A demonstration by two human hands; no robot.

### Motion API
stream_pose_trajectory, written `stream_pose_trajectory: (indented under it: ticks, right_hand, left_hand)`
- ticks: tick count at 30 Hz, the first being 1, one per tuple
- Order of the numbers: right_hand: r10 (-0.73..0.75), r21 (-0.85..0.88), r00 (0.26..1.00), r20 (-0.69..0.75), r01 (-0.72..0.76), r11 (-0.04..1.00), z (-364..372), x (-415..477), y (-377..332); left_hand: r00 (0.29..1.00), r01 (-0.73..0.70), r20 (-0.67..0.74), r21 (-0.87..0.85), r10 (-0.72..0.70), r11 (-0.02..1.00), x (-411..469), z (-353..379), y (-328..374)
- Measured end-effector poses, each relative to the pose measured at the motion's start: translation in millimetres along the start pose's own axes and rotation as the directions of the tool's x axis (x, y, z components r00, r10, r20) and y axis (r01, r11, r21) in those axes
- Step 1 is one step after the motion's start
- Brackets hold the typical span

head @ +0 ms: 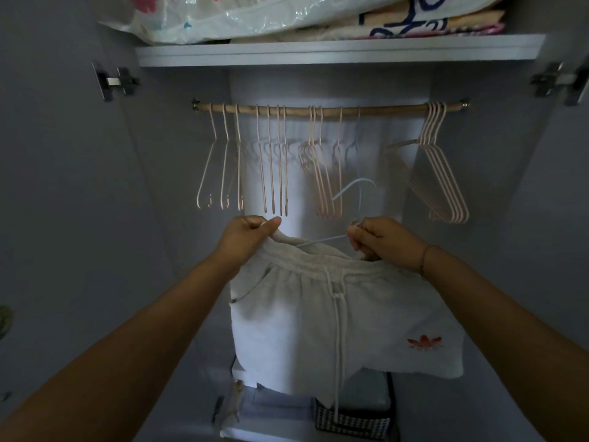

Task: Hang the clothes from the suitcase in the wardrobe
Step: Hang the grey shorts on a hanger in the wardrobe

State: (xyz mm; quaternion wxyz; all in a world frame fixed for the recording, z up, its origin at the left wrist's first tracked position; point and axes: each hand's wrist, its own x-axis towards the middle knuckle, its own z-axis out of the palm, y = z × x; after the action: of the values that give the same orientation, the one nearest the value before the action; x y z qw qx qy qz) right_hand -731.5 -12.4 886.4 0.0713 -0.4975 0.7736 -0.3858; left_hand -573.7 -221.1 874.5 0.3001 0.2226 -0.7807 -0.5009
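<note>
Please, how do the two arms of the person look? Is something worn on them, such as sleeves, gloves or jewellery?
The left forearm and the right forearm are bare as far as the picture's edge; no sleeve shows. The left grip and the right grip wear no gloves. A thin, thread-like band circles the right wrist. No watch shows; in this dim light I cannot tell about rings.
</note>
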Motion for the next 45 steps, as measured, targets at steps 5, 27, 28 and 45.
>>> stream_pose_trajectory:
  ticks: [5,27,28,45]
  right_hand:
    - [-0.032,0.05,0.995,-0.093,0.037,0.998,-2,7,-8]
    - [0.195,0.239,0.928,-0.316,-0.121,0.964,-30,-30,78]
    - [0.207,0.246,0.91,-0.36,-0.121,0.962,-29,-29,79]
    - [0.25,-0.017,0.967,-0.051,-0.251,0.968,-53,-52,40]
  left_hand:
    - [0.996,0.016,0.086,0.06,-0.021,0.998,-2,0,-3]
    - [0.984,-0.128,-0.118,0.074,0.136,0.989,14,-33,-27]
    - [0.983,-0.127,-0.125,0.085,0.137,0.988,14,-31,-27]
    - [0.993,-0.086,-0.084,0.027,0.088,0.996,11,-8,-18]
